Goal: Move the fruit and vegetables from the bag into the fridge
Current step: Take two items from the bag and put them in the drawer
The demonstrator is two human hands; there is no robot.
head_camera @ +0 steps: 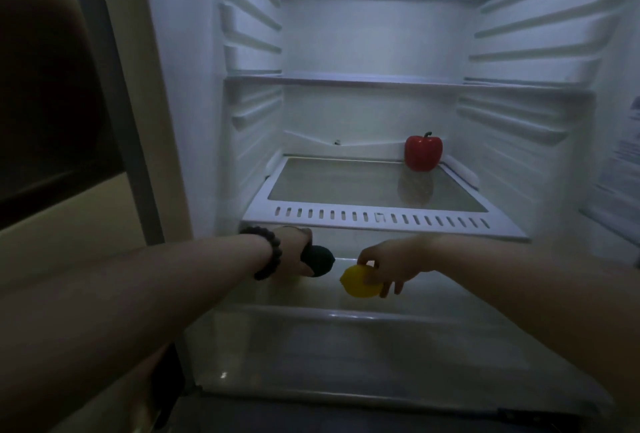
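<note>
Both my arms reach into the open fridge, under its lower glass shelf (381,218). My left hand (294,252), with a dark bead bracelet on the wrist, is closed around a dark green, avocado-like fruit (320,260). My right hand (391,263) grips a yellow lemon (360,282) from above and the right. The two fruits hang side by side, a short gap apart, just over the clear crisper drawer (346,315). A red bell pepper (423,153) stands upright at the back right of the glass shelf. The bag is out of sight.
A second shelf (346,79) spans the fridge higher up, with ribbed rails on both side walls. The fridge door with a label (623,162) stands at the right edge. A dark panel and a beige wall (52,103) fill the left.
</note>
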